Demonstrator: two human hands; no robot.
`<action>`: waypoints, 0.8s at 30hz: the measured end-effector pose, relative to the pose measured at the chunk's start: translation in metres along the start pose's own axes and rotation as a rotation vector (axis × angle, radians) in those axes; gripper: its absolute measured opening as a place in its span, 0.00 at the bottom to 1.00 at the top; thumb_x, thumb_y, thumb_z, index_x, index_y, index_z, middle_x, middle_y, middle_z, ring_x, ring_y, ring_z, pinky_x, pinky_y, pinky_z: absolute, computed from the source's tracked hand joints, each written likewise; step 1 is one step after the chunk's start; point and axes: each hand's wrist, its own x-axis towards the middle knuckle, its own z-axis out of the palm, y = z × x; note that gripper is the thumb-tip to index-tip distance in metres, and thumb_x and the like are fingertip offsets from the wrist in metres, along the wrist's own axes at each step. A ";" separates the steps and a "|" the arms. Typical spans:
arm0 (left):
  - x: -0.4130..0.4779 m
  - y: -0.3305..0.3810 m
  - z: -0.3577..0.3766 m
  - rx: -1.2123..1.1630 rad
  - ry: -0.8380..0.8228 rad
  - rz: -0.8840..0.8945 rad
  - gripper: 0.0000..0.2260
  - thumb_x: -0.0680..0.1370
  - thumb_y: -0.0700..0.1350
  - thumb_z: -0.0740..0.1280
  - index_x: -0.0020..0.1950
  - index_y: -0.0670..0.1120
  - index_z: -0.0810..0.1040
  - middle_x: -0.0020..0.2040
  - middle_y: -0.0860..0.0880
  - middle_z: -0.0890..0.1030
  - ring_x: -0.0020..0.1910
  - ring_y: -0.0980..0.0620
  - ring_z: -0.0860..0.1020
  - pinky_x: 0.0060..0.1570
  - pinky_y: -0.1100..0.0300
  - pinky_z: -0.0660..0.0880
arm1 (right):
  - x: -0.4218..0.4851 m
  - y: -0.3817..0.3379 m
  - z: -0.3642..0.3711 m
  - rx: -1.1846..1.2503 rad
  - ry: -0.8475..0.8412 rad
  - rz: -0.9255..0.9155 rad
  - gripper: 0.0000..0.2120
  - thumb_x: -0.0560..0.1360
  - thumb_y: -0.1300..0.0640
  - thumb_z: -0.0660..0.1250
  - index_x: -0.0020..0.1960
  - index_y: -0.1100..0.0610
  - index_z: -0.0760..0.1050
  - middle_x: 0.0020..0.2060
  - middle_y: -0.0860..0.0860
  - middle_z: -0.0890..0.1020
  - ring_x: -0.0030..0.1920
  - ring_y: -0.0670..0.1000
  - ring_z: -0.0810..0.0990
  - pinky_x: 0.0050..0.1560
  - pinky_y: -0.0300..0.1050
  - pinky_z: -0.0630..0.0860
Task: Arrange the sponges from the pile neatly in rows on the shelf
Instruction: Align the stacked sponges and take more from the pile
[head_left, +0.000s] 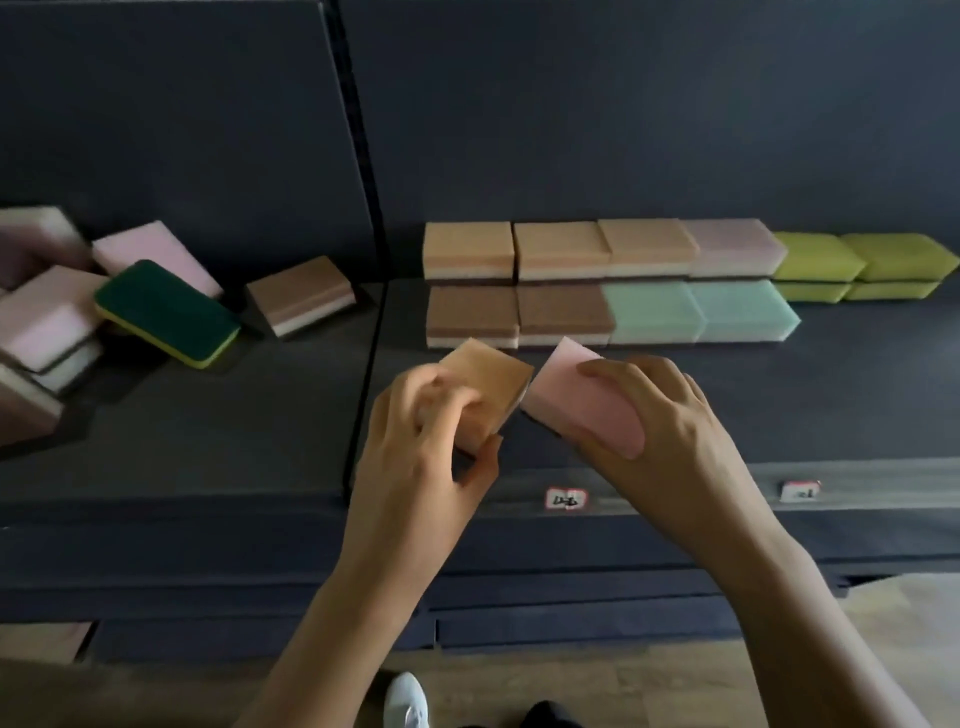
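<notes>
Orange sponge (483, 384), blocky foam: pinched in my left hand (426, 441). Pink sponge (582, 400), smooth slab: gripped by my right hand (660, 415), corners nearly meeting over the dark shelf (831, 395) front. Rows (597, 280) just behind, square-edged; open room to the right. Pile (78, 312) far left.

Dark grey shelf (208, 415). Far row, left to right: three orange-topped sponges (561, 244) with cream bases, one lilac-pink sponge (732, 247), yellow-green sponges (852, 254). Near row: two brown sponges (514, 312) with white bases, two mint-green sponges (696, 312). Nearest: orange sponge (488, 379), pink sponge (587, 400). Left pile: pale pink sponges (47, 312) and a dark green sponge (166, 306) with a yellow base. Shelf labels (566, 499) are white with red borders.
</notes>
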 end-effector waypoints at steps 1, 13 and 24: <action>-0.001 0.005 0.007 -0.012 -0.036 0.000 0.16 0.73 0.47 0.71 0.59 0.44 0.77 0.64 0.47 0.71 0.62 0.47 0.72 0.49 0.58 0.76 | -0.004 0.006 -0.004 0.001 -0.002 0.000 0.28 0.70 0.45 0.74 0.68 0.44 0.71 0.61 0.48 0.73 0.58 0.54 0.72 0.54 0.52 0.75; 0.000 0.048 0.050 0.096 -0.143 0.002 0.20 0.72 0.51 0.69 0.60 0.46 0.73 0.64 0.47 0.70 0.61 0.46 0.72 0.57 0.44 0.74 | -0.032 0.063 -0.045 0.009 0.025 -0.007 0.27 0.71 0.46 0.74 0.67 0.42 0.70 0.61 0.46 0.73 0.60 0.53 0.72 0.55 0.53 0.75; 0.032 0.088 0.063 -0.033 -0.299 0.197 0.35 0.73 0.53 0.72 0.76 0.44 0.63 0.73 0.50 0.68 0.73 0.54 0.64 0.73 0.59 0.60 | -0.021 0.079 -0.068 -0.015 -0.063 -0.100 0.33 0.68 0.41 0.75 0.68 0.53 0.71 0.63 0.47 0.77 0.63 0.51 0.73 0.58 0.55 0.75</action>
